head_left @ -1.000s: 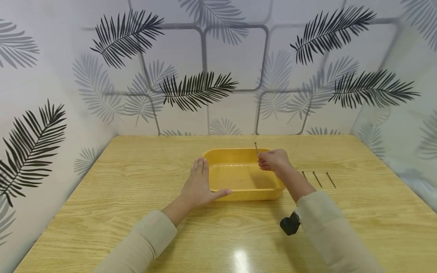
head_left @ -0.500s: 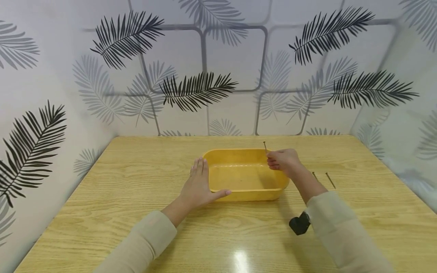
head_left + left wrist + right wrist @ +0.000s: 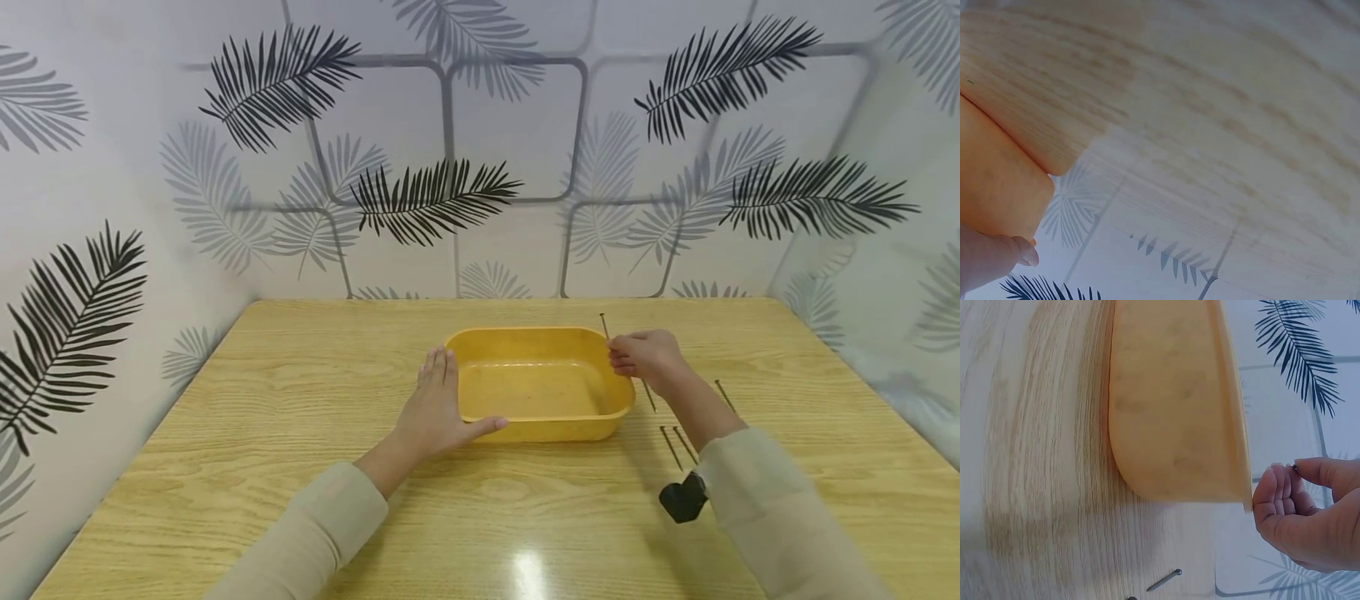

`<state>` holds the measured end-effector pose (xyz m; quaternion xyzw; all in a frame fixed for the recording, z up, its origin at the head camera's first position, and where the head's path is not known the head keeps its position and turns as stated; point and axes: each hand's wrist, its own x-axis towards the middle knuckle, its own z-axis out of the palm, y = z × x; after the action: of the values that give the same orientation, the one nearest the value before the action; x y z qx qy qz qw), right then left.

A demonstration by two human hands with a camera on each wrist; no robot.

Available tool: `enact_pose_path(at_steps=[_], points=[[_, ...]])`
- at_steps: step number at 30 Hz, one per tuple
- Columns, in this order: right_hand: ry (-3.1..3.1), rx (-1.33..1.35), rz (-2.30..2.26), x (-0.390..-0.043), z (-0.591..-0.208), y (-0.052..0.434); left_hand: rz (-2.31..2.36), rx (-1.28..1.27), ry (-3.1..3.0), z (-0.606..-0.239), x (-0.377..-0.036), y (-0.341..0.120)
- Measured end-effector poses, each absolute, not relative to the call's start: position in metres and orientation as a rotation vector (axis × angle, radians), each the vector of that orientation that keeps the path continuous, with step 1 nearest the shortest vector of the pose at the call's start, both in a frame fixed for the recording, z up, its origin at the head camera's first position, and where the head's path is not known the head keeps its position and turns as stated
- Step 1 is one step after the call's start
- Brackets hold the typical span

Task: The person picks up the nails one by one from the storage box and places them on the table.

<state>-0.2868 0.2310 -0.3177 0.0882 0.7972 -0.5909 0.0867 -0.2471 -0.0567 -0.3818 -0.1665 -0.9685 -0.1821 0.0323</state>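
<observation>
A yellow rectangular tray (image 3: pixel 540 430) stands on the wooden table. My left hand (image 3: pixel 435 414) rests against its left end, fingers straight along the outside and thumb lying on the front rim. In the left wrist view that thumb (image 3: pixel 997 256) touches the tray wall (image 3: pixel 1004 175). At the tray's right end, my right hand (image 3: pixel 647 358) pinches a thin dark nail (image 3: pixel 604 325) between thumb and fingertips, head up. Its lower part is hidden by the hand. Several more nails (image 3: pixel 671 447) lie on the table to the right, some partly behind the forearm.
The light wooden table (image 3: pixel 300 350) extends around the tray and backs onto a wall (image 3: pixel 510 242) with a leaf pattern. A black device (image 3: pixel 684 497) sits at my right wrist. One loose nail (image 3: pixel 1165 580) shows below the tray in the right wrist view.
My right hand, holding the nail, has moved right from over the tray to its right end. Nails on the table that the arm covered now show. My left hand stays put.
</observation>
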Motion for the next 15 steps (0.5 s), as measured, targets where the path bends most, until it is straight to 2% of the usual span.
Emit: enact_pose_path(at_steps=[15], points=[[2.390,0.233,-1.723,-0.280,-0.320,0.258,-0.539,-0.518,-2.979,-0.381,-0.247,-0.056]])
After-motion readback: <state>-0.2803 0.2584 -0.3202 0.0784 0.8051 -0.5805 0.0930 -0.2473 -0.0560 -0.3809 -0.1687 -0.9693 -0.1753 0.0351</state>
